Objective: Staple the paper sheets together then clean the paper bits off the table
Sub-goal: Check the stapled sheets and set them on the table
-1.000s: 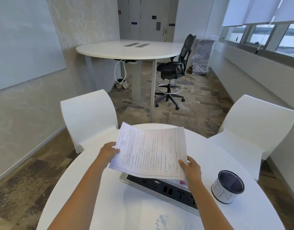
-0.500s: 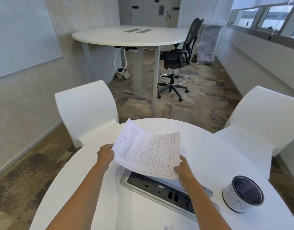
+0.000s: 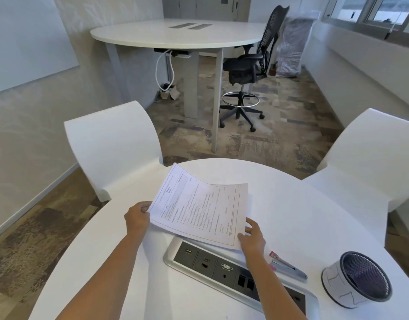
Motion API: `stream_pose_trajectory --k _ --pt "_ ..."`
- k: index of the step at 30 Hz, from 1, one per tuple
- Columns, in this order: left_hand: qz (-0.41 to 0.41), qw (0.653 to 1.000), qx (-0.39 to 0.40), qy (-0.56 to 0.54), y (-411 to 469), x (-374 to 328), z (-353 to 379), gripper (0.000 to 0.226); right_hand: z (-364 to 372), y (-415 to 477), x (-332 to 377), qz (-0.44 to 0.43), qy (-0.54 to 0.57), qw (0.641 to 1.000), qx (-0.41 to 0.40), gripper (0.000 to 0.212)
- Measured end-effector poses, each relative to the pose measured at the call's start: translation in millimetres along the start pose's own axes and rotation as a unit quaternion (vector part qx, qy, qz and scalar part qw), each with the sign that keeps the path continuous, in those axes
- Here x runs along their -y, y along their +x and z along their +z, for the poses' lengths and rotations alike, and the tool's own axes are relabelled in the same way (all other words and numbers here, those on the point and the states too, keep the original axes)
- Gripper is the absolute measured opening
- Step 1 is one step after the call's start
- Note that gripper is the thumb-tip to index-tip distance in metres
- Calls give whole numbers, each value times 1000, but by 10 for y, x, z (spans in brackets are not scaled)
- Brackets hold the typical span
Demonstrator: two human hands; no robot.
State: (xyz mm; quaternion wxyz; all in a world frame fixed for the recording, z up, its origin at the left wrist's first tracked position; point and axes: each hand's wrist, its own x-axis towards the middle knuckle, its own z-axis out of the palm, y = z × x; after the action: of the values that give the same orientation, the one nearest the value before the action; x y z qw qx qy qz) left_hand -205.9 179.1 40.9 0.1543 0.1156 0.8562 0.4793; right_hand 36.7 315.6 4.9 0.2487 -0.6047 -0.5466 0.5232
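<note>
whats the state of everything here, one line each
paper sheets: lifted above the table, bowed
left hand: grips the sheets' left edge
right hand: pinches the sheets' near right corner
stapler: lying on the table, untouched
mesh cup: upright on the table

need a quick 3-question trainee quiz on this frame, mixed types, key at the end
1. True or false: the stapler lies on the table, and no hand holds it.
2. The paper sheets are held by: A) one hand B) both hands C) neither hand.
3. Which object stands on the table to the right of the stapler?

Key:
1. True.
2. B: the left hand and the right hand each grip an edge of the sheets.
3. The mesh cup.
</note>
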Motion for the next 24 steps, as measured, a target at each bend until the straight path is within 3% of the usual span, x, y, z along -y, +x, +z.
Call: stream_pose_trajectory --k 12,20,24 --pt "43 997 -6 64 156 285 82 35 122 -28 -88 -71 -145 986 -49 44" --pt "68 992 21 105 173 450 137 34 150 -64 -113 -88 -194 975 -58 42" --pt "121 978 44 165 160 507 170 27 162 -66 -124 -91 -202 973 -64 36"
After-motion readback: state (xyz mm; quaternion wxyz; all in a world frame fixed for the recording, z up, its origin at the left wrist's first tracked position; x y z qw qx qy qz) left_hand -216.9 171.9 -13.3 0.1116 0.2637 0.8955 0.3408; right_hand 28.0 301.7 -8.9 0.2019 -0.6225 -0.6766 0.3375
